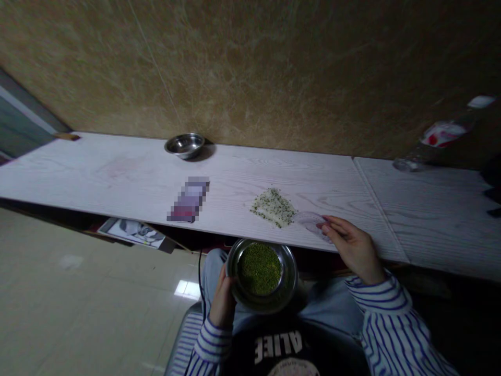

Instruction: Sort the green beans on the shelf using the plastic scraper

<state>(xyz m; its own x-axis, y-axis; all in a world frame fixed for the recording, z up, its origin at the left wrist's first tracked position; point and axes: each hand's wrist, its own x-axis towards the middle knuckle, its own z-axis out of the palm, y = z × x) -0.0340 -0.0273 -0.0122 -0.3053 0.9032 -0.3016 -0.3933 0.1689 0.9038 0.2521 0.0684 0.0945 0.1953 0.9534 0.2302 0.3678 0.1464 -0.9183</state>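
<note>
My left hand (224,297) grips the left rim of a steel bowl (290,277) held over my lap, just below the table edge. Small green beans, like mung beans (259,269), cover the bowl's bottom. Between the thumb and fingers of my right hand (354,245) is a clear, rounded plastic sheet that looks like a protractor (309,222). Its left edge touches or nearly touches a flat pile of white grains mixed with green beans (274,206) on the table. A few loose beans lie around the pile's edges.
A second steel bowl (185,146) stands by the wall on the narrow white table (125,177). A blurred-out phone-like rectangle (189,199) lies near the front edge. At right is a clear plastic bottle (442,136). An open drawer or box (135,232) shows below the tabletop.
</note>
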